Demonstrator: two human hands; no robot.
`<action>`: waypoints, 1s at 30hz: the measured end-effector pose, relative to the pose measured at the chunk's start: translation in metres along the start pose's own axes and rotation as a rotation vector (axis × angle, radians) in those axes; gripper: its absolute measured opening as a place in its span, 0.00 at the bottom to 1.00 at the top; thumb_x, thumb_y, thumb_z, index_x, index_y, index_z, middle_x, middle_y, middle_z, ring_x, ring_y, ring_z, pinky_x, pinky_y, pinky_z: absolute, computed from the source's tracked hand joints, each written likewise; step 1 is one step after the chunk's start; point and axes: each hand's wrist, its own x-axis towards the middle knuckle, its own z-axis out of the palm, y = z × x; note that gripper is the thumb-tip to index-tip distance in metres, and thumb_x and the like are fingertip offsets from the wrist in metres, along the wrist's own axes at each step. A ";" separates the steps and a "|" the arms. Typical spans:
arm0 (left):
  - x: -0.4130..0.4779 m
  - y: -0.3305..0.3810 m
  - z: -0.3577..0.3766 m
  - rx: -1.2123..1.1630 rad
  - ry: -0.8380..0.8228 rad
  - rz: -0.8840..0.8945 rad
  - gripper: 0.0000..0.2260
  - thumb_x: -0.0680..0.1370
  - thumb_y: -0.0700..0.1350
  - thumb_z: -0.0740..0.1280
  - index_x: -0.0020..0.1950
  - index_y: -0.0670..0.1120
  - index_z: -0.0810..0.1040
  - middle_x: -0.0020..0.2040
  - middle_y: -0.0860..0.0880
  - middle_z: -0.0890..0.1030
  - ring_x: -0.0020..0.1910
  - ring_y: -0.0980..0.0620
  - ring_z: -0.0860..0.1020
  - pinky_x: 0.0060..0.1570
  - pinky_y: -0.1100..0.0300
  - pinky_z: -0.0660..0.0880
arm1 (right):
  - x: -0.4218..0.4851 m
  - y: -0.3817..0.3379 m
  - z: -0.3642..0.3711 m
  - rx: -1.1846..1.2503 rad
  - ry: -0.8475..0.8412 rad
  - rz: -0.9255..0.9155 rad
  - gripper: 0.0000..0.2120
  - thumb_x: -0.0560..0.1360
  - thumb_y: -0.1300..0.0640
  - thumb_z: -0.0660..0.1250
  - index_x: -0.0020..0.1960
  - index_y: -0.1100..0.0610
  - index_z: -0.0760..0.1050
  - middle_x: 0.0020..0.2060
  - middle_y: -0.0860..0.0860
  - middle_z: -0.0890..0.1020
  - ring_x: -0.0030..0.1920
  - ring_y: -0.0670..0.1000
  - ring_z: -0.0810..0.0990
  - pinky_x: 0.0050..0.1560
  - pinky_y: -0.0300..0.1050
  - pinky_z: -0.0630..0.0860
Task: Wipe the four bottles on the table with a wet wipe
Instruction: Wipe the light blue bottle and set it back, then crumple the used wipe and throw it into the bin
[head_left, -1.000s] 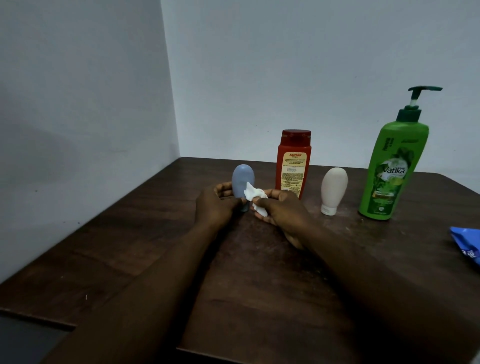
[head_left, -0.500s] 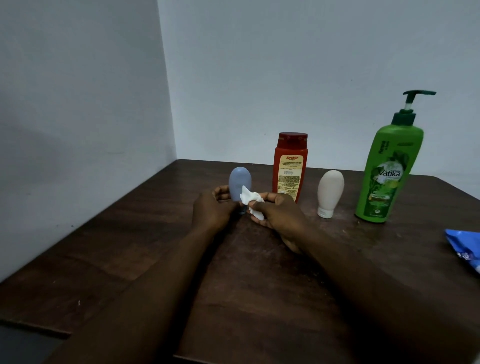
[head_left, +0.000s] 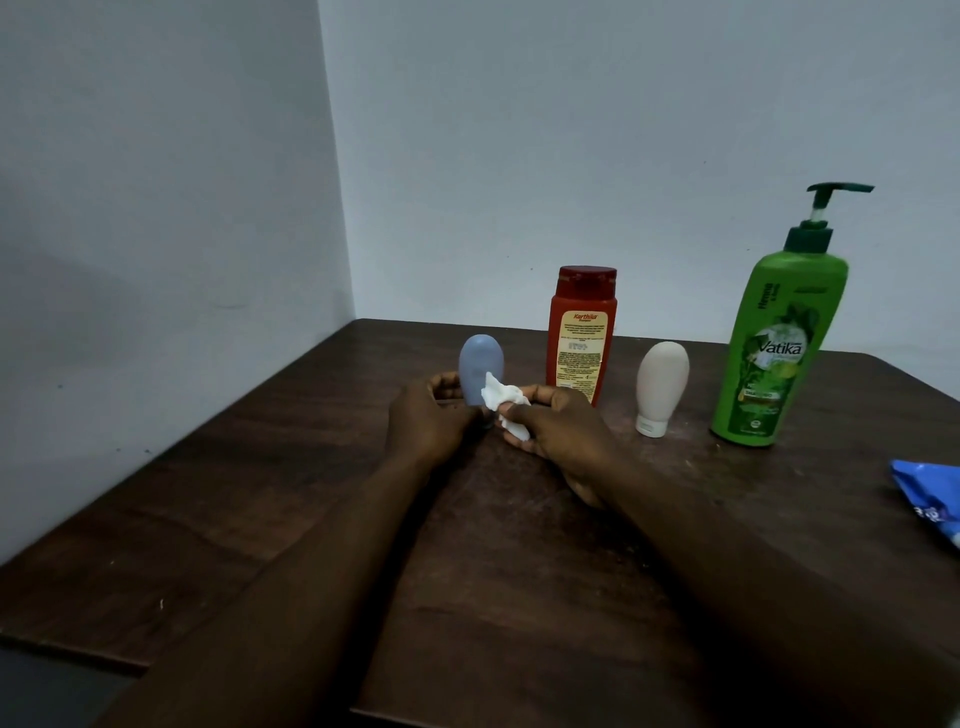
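Blue-grey squeeze bottle (head_left: 480, 368) stands cap-down on the dark wooden bench (head_left: 249, 467), between my two hands. My left hand (head_left: 428, 423) has its grip closed around the bottle's lower end, fingers curling behind it. My right hand (head_left: 558, 431) pinches a crumpled white wet wipe (head_left: 503, 402), pressed against the bottle's front right side. Behind my right hand stands the red Karthika shampoo bottle (head_left: 582, 332); further right, well apart, a beige squeeze bottle (head_left: 661, 384) on its white cap, then the green Vatika pump bottle (head_left: 779, 343). A blue wipes packet (head_left: 930, 499) lies at the bench's right edge.
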 end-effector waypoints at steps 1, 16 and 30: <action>0.000 0.000 0.000 -0.009 0.004 -0.003 0.24 0.68 0.42 0.80 0.62 0.49 0.79 0.53 0.53 0.83 0.49 0.59 0.81 0.51 0.63 0.79 | -0.001 -0.001 0.000 -0.014 0.006 -0.004 0.12 0.78 0.61 0.70 0.61 0.60 0.81 0.53 0.54 0.85 0.54 0.51 0.84 0.56 0.46 0.82; -0.032 0.015 -0.003 0.002 0.235 0.053 0.14 0.75 0.38 0.72 0.53 0.55 0.75 0.49 0.56 0.79 0.46 0.59 0.77 0.43 0.64 0.75 | -0.034 -0.010 -0.013 -0.101 0.101 -0.135 0.12 0.79 0.61 0.68 0.57 0.45 0.76 0.57 0.48 0.82 0.50 0.49 0.86 0.50 0.46 0.84; -0.137 0.074 0.026 -0.127 -0.284 0.113 0.12 0.75 0.51 0.75 0.56 0.57 0.79 0.56 0.58 0.81 0.53 0.60 0.79 0.54 0.58 0.80 | -0.131 -0.036 -0.072 -0.231 0.122 -0.134 0.08 0.74 0.60 0.74 0.53 0.54 0.83 0.40 0.49 0.87 0.38 0.48 0.87 0.39 0.44 0.84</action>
